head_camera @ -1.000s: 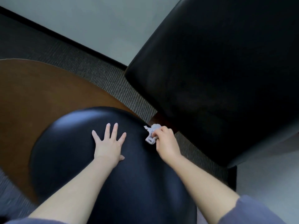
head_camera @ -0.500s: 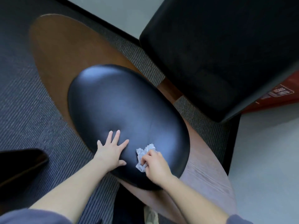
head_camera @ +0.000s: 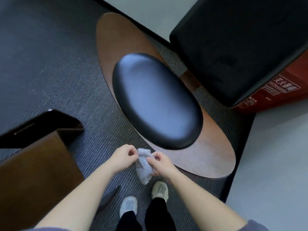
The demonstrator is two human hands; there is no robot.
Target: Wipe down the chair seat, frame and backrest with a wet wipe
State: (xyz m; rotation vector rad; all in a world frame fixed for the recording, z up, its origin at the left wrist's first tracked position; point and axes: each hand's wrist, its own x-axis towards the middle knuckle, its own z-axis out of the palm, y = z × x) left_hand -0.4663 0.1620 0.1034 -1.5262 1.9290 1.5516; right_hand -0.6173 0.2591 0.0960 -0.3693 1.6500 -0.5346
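Note:
The chair has a glossy black oval seat cushion (head_camera: 156,100) on a curved brown wooden shell (head_camera: 210,154). In front of its near edge I hold a crumpled white wet wipe (head_camera: 144,167) in the air above the carpet. My left hand (head_camera: 124,157) pinches its upper left edge. My right hand (head_camera: 160,161) grips its right side with curled fingers. Neither hand touches the chair.
A large black upholstered chair (head_camera: 233,44) stands at the back right, with a red fire-extinguisher box (head_camera: 276,92) beside it. A dark wooden piece of furniture (head_camera: 33,157) is at the left. Grey striped carpet (head_camera: 50,72) covers the floor; my shoes (head_camera: 128,205) are below.
Both hands have lifted off the seat cushion and come together in front of the chair. The left hand now pinches the wipe too. My view has pulled back and higher.

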